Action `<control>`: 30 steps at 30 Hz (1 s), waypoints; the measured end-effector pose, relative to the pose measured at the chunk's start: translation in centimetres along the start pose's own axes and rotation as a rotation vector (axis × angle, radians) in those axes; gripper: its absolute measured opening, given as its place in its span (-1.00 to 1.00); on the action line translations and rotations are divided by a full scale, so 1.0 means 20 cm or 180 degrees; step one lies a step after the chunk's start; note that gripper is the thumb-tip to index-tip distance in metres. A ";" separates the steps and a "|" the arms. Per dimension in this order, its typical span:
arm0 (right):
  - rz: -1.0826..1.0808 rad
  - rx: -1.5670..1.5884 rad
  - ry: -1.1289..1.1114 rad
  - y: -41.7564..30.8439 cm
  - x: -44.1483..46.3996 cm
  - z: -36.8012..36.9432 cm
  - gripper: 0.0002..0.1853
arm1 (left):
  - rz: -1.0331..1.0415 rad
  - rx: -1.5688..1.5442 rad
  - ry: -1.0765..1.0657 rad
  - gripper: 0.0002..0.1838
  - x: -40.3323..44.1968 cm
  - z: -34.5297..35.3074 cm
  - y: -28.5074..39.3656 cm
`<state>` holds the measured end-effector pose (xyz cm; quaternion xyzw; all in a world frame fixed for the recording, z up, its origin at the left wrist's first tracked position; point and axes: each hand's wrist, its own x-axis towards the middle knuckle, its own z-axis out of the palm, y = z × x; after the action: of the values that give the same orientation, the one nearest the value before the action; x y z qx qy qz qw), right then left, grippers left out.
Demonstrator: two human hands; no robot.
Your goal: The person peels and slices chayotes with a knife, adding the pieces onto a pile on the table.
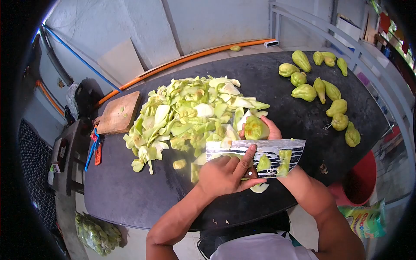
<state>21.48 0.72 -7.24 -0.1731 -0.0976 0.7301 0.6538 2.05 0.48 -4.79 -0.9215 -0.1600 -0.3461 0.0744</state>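
My left hand [223, 173] is closed on the brown handle of a wide cleaver [271, 149], its index finger stretched along the blade. Bits of green peel stick to the blade. Beyond the blade, my right hand [272, 128] grips a partly peeled chayote [255, 129], with its fingertips around the upper side; the blade hides part of the palm. The blade's upper edge lies close to the chayote, and whether they touch is unclear. A large heap of pale green peels and slices [186, 112] spreads just past both hands on the dark table [130, 195].
Several whole chayotes [304, 92] lie at the table's right. At the left are a wooden board [119, 113] and blue and red-orange tools [94, 147]. A red bucket [362, 180] and green bag [366, 219] stand lower right; a filled plastic bag [97, 232] lies lower left.
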 end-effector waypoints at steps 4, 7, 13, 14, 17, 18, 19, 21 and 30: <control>0.0012 0.0424 0.0276 0.02 0.01 -0.01 -0.52 | 0.0057 0.0072 -0.0056 0.00 0.02 -0.02 0.01; 0.0018 0.0212 -0.0244 0.03 0.02 -0.08 -0.53 | 0.0034 0.0073 -0.0057 0.01 0.02 -0.01 0.00; -0.0229 0.0233 0.0161 0.02 0.02 -0.05 -0.46 | -0.0789 -0.0375 -0.0278 0.03 -0.06 -0.01 -0.21; -0.0195 0.0171 0.0134 0.01 0.01 0.02 -0.43 | -0.0603 -0.0281 0.0031 0.03 -0.09 0.02 -0.27; 0.0024 0.0038 0.0035 -0.02 0.01 -0.01 -0.39 | -0.0753 -0.0330 -0.0377 0.00 -0.08 -0.05 -0.18; 0.0342 0.0586 -0.0635 -0.02 0.01 -0.04 -0.37 | -0.0683 -0.0362 -0.0385 0.00 -0.08 -0.04 -0.14; 0.0021 -0.0207 0.0146 -0.01 0.03 -0.03 -0.37 | -0.0464 -0.0306 -0.0181 0.01 -0.06 -0.04 -0.11; 0.0309 0.0278 -0.0425 -0.03 0.03 -0.08 -0.41 | -0.0359 -0.0404 -0.0103 0.00 -0.02 -0.04 -0.08; 0.0285 0.0665 -0.0894 -0.01 0.04 -0.12 -0.44 | -0.0420 -0.0230 -0.0357 0.03 -0.01 -0.06 -0.05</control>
<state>22.43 1.31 -9.53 -0.0048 -0.1037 0.7817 0.6150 0.87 1.05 -3.93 -0.9289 -0.2116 -0.3037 0.0091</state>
